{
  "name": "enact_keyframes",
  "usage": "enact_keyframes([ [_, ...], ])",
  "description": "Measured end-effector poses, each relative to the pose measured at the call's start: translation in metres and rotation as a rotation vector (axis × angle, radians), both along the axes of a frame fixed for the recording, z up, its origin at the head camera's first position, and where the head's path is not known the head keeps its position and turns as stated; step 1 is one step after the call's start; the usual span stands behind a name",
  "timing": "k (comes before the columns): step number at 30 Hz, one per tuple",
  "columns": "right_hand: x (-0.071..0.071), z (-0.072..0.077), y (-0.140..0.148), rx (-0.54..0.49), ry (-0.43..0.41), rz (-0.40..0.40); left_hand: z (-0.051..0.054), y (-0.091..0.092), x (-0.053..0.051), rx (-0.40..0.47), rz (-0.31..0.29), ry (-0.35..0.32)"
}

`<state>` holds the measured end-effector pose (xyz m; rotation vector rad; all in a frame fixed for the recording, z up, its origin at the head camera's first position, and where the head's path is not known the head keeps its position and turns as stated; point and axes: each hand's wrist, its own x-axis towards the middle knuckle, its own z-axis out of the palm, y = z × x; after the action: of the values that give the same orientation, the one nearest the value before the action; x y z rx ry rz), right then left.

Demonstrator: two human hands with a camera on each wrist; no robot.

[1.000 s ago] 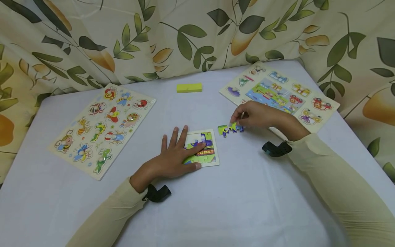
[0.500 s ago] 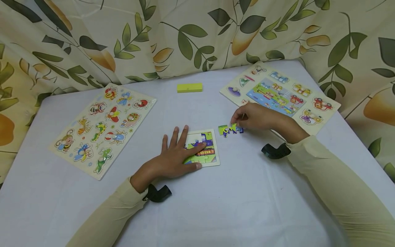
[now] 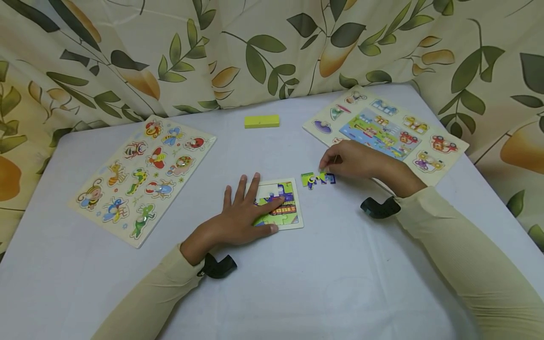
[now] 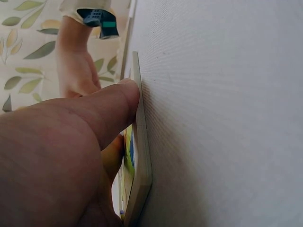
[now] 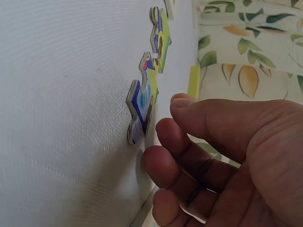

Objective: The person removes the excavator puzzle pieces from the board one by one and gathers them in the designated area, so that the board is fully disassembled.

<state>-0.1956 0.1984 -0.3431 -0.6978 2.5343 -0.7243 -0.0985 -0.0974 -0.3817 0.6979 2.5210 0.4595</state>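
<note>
My left hand [image 3: 240, 222] lies spread and flat over a small square jigsaw board [image 3: 299, 208] with a purple vehicle picture. In the left wrist view the thumb [image 4: 116, 101] rests on the board's pale edge, and the palm hides part of the picture. Several loose jigsaw pieces [image 3: 307, 179], green, yellow and blue, lie in a row right of the board. My right hand [image 3: 357, 160] hovers at the right end of that row, its fingers loosely curled. In the right wrist view a gap shows between its fingertips and the nearest blue-edged piece [image 5: 142, 104]; it holds nothing.
An insect puzzle board [image 3: 142, 179] lies at the left on the white cloth [image 3: 272, 288]. Behind my right hand is a larger picture board [image 3: 442, 165], partly covered by the arm. A yellow-green block [image 3: 261, 122] sits at the back, before a leaf-patterned curtain [image 3: 263, 52].
The piece at the right end of the row looks slightly shifted beside my right fingertips. Both hands stay almost where they were.
</note>
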Motion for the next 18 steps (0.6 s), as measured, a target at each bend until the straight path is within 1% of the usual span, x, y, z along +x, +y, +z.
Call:
enact_keyframes([
  [4,0.000,0.000,-0.002,-0.007,0.023,-0.021,0.001,0.000,0.001,0.002,0.003,-0.004],
  [10,0.001,0.000,-0.009,-0.048,0.015,-0.044,0.000,0.000,0.001,0.004,0.006,-0.007],
  [14,0.001,0.000,-0.014,-0.063,0.020,-0.035,0.001,0.000,0.001,0.006,0.005,-0.008],
  [18,0.000,-0.002,-0.020,-0.072,0.010,-0.009,0.002,0.000,0.001,-0.001,0.013,-0.012],
])
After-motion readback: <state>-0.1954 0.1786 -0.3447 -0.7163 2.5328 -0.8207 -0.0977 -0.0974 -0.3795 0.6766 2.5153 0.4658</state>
